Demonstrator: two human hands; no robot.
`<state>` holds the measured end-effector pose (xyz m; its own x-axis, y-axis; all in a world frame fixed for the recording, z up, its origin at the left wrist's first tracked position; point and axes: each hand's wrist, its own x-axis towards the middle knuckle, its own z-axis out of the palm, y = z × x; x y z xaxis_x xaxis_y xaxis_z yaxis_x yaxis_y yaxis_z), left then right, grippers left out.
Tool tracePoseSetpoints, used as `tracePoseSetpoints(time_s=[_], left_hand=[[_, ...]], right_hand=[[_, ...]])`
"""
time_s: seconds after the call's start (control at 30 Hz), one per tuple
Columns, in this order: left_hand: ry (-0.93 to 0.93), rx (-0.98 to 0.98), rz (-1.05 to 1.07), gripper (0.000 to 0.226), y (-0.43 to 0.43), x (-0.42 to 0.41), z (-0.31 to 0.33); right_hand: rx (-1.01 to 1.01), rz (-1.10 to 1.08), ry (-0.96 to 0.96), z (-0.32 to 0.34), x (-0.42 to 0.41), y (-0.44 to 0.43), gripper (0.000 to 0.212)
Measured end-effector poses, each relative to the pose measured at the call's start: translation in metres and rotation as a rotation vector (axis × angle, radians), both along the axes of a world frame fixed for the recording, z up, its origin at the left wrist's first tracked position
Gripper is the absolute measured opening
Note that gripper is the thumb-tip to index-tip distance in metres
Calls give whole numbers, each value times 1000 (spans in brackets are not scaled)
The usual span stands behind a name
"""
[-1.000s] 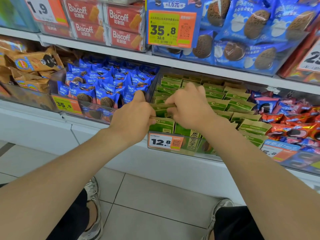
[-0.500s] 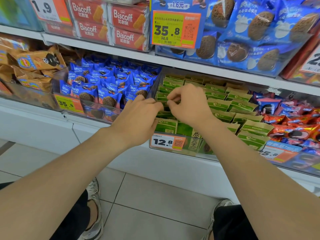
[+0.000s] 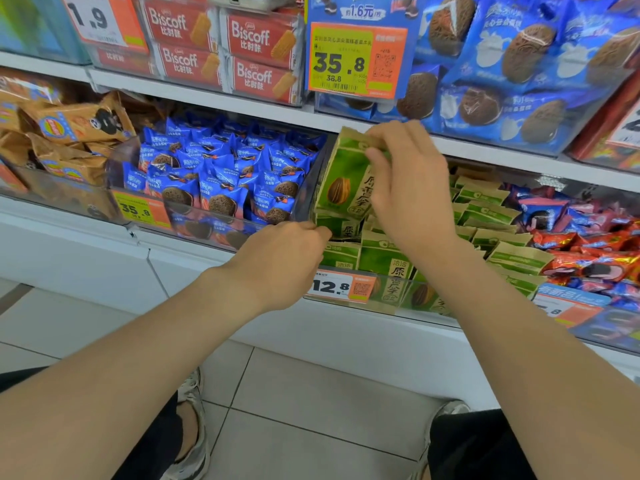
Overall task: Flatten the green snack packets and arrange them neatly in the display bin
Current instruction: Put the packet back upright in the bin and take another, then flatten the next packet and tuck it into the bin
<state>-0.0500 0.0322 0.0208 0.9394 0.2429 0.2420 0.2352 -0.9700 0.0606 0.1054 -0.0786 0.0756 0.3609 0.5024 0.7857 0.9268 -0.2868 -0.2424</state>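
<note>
My right hand [image 3: 408, 188] pinches the top edge of a green snack packet [image 3: 344, 181] with a sunflower seed printed on it, holding it upright above the clear display bin [image 3: 384, 308]. The bin holds several more green packets [image 3: 485, 216] standing in rows, partly hidden behind my arm. My left hand [image 3: 280, 261] is at the bin's front left corner, its fingertips touching a packet [image 3: 341, 230] in the front rows; whether it grips that packet is hidden.
A bin of blue cookie packs [image 3: 221, 181] sits just left. Red and blue snack packs [image 3: 588, 244] fill the bin on the right. The shelf above [image 3: 242, 109] carries Biscoff boxes [image 3: 256, 39] and blue biscuit bags [image 3: 519, 64]. An orange price tag [image 3: 341, 287] hangs on the bin front.
My right hand has lifted one green packet up out of the bin. My left hand stays low at the bin's front left.
</note>
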Motion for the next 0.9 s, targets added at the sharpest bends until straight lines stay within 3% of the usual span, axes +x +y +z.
tracePoseSetpoints(time_s=[0.13, 0.23, 0.37, 0.43, 0.5, 0.57, 0.67, 0.73, 0.83, 0.9], left_hand=[[-111, -129, 14, 32, 0, -4, 14], [-303, -228, 116, 31, -3, -5, 24], [-612, -602, 178, 20, -12, 0, 37], [-673, -887, 146, 35, -23, 3, 45], [-659, -1051, 94, 42, -35, 7, 49], [-642, -1087, 78, 32, -45, 10, 48], [-678, -1246, 146, 29, -49, 12, 43], [-719, -1406, 193, 27, -51, 13, 42], [-807, -1595, 176, 23, -60, 15, 45], [-868, -1670, 212, 17, -63, 16, 43]], right_hand=[[294, 23, -32, 13, -7, -24, 19], [433, 18, -7, 19, -11, -37, 17], [391, 78, 99, 14, -21, -48, 20], [293, 136, 204, 9, -27, -50, 23], [211, 167, 342, 3, -31, -49, 23], [207, 205, 534, -2, -38, -48, 22], [339, 321, 1049, 0, -49, -50, 20], [382, 421, 1363, 4, -52, -55, 30], [356, 519, 1597, 4, -51, -58, 43], [312, 549, 1628, 4, -51, -60, 42]])
